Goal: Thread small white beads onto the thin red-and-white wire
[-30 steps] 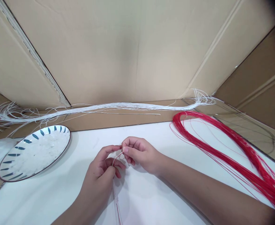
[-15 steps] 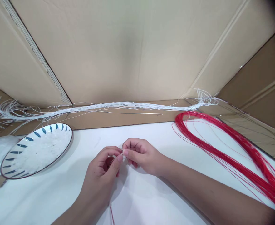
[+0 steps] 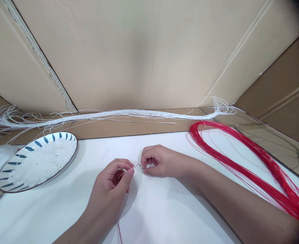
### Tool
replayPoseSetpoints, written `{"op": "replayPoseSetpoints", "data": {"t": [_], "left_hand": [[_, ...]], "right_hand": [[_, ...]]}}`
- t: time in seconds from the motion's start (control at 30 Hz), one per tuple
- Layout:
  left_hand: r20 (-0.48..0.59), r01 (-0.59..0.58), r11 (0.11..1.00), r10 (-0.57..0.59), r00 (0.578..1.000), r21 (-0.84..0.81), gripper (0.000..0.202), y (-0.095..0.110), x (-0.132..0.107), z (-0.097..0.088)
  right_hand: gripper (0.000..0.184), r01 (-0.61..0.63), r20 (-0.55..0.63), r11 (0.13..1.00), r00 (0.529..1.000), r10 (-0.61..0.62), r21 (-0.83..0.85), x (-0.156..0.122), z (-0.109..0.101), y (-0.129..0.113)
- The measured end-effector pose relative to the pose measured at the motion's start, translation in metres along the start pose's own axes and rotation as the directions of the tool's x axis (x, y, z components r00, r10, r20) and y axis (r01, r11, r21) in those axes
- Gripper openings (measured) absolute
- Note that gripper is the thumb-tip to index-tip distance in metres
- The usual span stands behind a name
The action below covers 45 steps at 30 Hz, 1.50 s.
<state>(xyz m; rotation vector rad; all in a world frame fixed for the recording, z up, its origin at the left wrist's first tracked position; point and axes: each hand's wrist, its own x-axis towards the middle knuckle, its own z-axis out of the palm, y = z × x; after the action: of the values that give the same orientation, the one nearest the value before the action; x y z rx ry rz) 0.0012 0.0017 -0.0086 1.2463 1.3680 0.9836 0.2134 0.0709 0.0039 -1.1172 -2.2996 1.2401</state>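
My left hand (image 3: 113, 179) pinches a thin red cord (image 3: 135, 166) between thumb and forefinger over the white table (image 3: 164, 217). The cord's short end sticks out to the right, and its tail (image 3: 119, 234) runs down under my wrist. My right hand (image 3: 159, 162) sits just to the right of it, fingers curled, pinching something tiny and pale at the cord's tip; I cannot tell what it is. The two hands are a finger's width apart.
A white plate with blue dashes (image 3: 9, 179) holding small pale bits lies at the left. A long bundle of white cords (image 3: 129, 114) stretches along the cardboard ledge behind. A looped bundle of red cords (image 3: 243, 159) lies at the right. Cardboard walls (image 3: 144, 54) enclose the back.
My right hand has drawn slightly right and away from my left, opening a small gap with the red cord's end showing between them. The cord's tail has slid leftward under my wrist.
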Motion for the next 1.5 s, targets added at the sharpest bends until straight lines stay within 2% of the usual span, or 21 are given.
{"op": "replayPoseSetpoints", "data": {"t": [0.13,0.23,0.3,0.37,0.43,0.53,0.67,0.8,0.97,1.27,1.5], "left_hand": [[0.007,-0.032,0.999,0.032,0.999,0.002,0.019,-0.001,0.001,-0.001],[0.010,-0.028,1.000,0.028,1.000,0.008,0.018,-0.001,0.001,-0.001],[0.006,-0.023,1.000,0.023,1.000,0.009,0.018,0.001,0.000,-0.001],[-0.021,-0.007,1.000,0.007,1.000,-0.003,0.020,0.004,-0.001,0.001],[-0.056,0.012,1.000,-0.013,0.998,-0.024,0.023,0.008,-0.004,0.003],[-0.086,0.026,0.998,-0.031,0.996,-0.059,0.025,0.013,-0.007,0.005],[-0.088,0.048,0.995,-0.056,0.995,-0.088,0.026,0.011,-0.006,0.003],[-0.086,0.017,0.994,-0.026,0.996,-0.106,0.026,0.009,-0.004,0.003],[-0.149,0.042,0.993,-0.058,0.987,-0.111,0.026,0.016,-0.006,0.007],[-0.121,0.030,0.994,-0.043,0.992,-0.107,0.024,0.018,-0.007,0.005],[-0.121,0.040,0.990,-0.056,0.991,-0.132,0.022,0.020,-0.010,0.007]], "right_hand": [[0.012,-0.015,0.049,0.998,0.999,0.017,-0.054,0.000,0.000,-0.004],[0.002,0.037,0.056,0.998,0.998,-0.034,-0.052,0.002,0.001,-0.001],[0.004,0.060,0.050,0.998,0.997,-0.060,0.010,0.003,0.002,0.003],[0.006,0.046,-0.003,0.981,0.999,-0.046,0.190,0.004,0.005,0.005],[0.016,0.018,-0.073,0.892,0.997,0.016,0.452,0.005,0.009,0.004],[0.029,0.021,-0.100,0.667,0.992,0.081,0.745,0.007,0.019,-0.001],[0.031,0.032,-0.063,0.460,0.997,0.053,0.887,0.010,0.031,-0.003],[0.022,0.033,-0.051,0.355,0.998,0.042,0.934,0.011,0.035,0.001],[0.018,0.024,-0.053,0.330,0.996,0.077,0.944,0.009,0.033,-0.002],[0.017,-0.006,-0.018,0.303,0.997,0.074,0.953,0.008,0.034,-0.003],[0.015,0.000,-0.021,0.321,0.998,0.062,0.947,0.008,0.034,-0.003]]}}
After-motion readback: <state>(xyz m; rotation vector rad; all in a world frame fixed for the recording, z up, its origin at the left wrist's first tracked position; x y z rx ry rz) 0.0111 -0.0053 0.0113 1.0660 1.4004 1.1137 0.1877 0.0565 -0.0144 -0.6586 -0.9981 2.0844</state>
